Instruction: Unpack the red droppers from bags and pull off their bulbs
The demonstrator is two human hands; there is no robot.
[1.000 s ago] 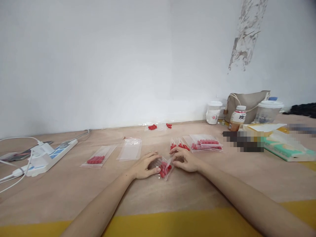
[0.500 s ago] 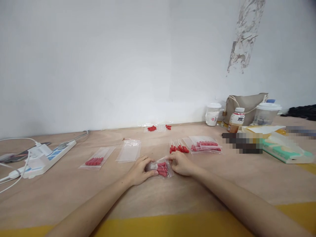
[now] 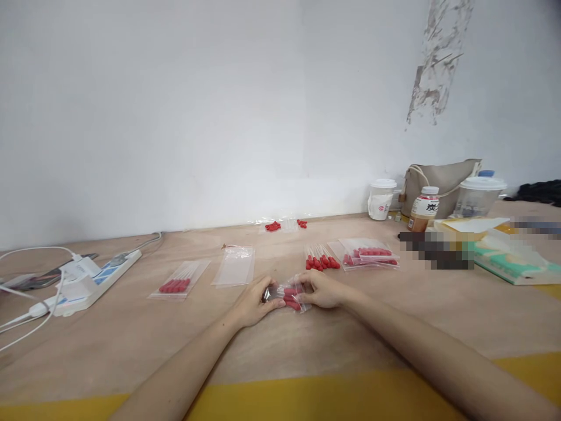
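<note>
Between my hands, low over the table, is a clear plastic zip bag point(image 3: 291, 299) with several red-tipped white sticks in it. My left hand point(image 3: 256, 302) is closed on the bag's left end, thumb in front. My right hand point(image 3: 323, 289) pinches its right side near the red tips. Just beyond my right hand lies a loose bunch of red-tipped sticks point(image 3: 322, 260). Beside it, to the right, filled bags point(image 3: 371, 254) overlap in a pile. Flat, unfilled zip bags point(image 3: 234, 266) lie beyond my left hand, and one filled bag point(image 3: 179, 282) rests farther left.
A white power strip point(image 3: 105, 280) with plugs and cables is at the left. Red pieces in clear plastic point(image 3: 273, 226) lie by the wall. At the right stand a paper cup point(image 3: 381, 200), a bottle point(image 3: 424, 209), a grey bag point(image 3: 442, 181), a lidded tub point(image 3: 480, 196) and a tissue pack point(image 3: 512, 263).
My right thumb and fingers have come over the bag's right side and pinch it there. My left hand keeps its hold. The whole view has shifted slightly.
</note>
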